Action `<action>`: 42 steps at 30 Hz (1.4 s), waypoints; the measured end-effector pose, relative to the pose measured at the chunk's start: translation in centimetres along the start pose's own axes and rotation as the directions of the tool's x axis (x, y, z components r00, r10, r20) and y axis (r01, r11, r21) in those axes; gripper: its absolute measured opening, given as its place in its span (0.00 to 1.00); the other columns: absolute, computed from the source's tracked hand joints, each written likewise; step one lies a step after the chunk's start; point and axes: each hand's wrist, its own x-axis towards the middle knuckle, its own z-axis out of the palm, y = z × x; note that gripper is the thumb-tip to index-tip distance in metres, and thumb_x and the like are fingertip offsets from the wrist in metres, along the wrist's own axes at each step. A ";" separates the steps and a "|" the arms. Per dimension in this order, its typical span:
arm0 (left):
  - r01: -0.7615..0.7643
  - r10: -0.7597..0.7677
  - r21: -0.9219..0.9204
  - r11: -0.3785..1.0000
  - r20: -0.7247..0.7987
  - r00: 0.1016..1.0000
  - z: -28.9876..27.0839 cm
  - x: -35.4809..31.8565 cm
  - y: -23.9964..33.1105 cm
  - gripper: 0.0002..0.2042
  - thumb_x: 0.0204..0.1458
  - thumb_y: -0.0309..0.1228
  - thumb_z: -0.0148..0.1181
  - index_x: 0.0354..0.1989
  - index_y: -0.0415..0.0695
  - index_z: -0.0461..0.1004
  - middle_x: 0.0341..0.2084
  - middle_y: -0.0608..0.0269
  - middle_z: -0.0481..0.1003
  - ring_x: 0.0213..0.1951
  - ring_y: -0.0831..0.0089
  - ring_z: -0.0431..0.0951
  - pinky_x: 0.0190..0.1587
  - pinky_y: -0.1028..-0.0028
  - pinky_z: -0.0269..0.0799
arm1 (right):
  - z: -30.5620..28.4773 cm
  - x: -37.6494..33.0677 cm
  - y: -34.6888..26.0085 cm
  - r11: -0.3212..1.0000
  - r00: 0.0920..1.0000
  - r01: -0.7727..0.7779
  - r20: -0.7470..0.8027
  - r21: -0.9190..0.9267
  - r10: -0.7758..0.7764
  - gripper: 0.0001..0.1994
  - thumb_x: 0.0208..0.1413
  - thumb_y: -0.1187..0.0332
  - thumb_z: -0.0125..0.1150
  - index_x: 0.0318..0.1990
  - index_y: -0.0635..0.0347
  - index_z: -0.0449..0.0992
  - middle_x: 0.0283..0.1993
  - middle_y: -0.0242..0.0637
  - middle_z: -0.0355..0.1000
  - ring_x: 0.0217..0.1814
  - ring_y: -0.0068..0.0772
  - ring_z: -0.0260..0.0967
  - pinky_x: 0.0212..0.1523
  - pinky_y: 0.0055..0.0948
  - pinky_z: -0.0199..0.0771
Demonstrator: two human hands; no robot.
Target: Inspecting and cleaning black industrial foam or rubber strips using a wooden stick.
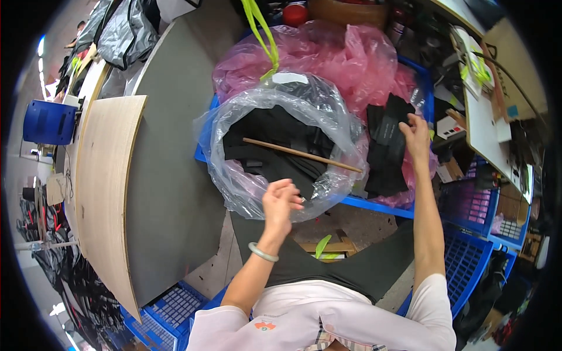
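Note:
My left hand (280,205) is over the near rim of a clear plastic bag (234,190), its fingers loosely curled and apart, with nothing seen in them. Inside the bag lie black fabric pieces (278,126), and a thin wooden stick (301,153) rests slantwise across its mouth. To the right, my right hand (417,136) pinches the right edge of a black fabric piece (386,146). That fabric lies in a small pile beside the bag, on pink plastic. How many layers the fingers hold is hidden.
Crumpled pink plastic (363,64) fills the blue crate (430,105) under and behind the bag. A yellow-green strap (260,29) hangs above. A grey tabletop (175,140) with a wooden board (108,193) stands left. Blue crates (468,263) are stacked at the right.

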 end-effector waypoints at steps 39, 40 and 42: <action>0.188 -0.222 0.120 0.975 0.464 0.858 0.5 -5.9 2.4 0.07 0.51 0.26 0.57 0.21 0.45 0.69 0.14 0.75 0.63 0.16 0.86 0.60 0.18 0.83 0.58 | -6.7 -17.2 -17.4 0.813 0.645 0.086 0.590 0.576 -0.486 0.06 0.41 0.69 0.65 0.26 0.61 0.77 0.29 0.36 0.66 0.30 0.38 0.69 0.34 0.33 0.69; 0.225 -0.275 0.160 0.961 0.471 0.838 0.7 -6.3 2.4 0.07 0.51 0.26 0.56 0.21 0.44 0.69 0.13 0.75 0.63 0.16 0.85 0.61 0.20 0.81 0.64 | -7.0 -17.5 -17.0 0.813 0.658 0.093 0.577 0.575 -0.484 0.06 0.41 0.69 0.65 0.26 0.61 0.77 0.29 0.36 0.66 0.30 0.38 0.69 0.34 0.33 0.69; 0.291 -0.356 0.204 0.935 0.539 0.764 0.8 -6.9 2.7 0.07 0.52 0.25 0.54 0.23 0.39 0.69 0.16 0.69 0.67 0.18 0.80 0.68 0.30 0.71 0.79 | -7.1 -18.2 -16.0 0.755 0.642 0.074 0.549 0.651 -0.536 0.09 0.43 0.71 0.62 0.35 0.60 0.77 0.28 0.38 0.67 0.27 0.41 0.70 0.29 0.35 0.70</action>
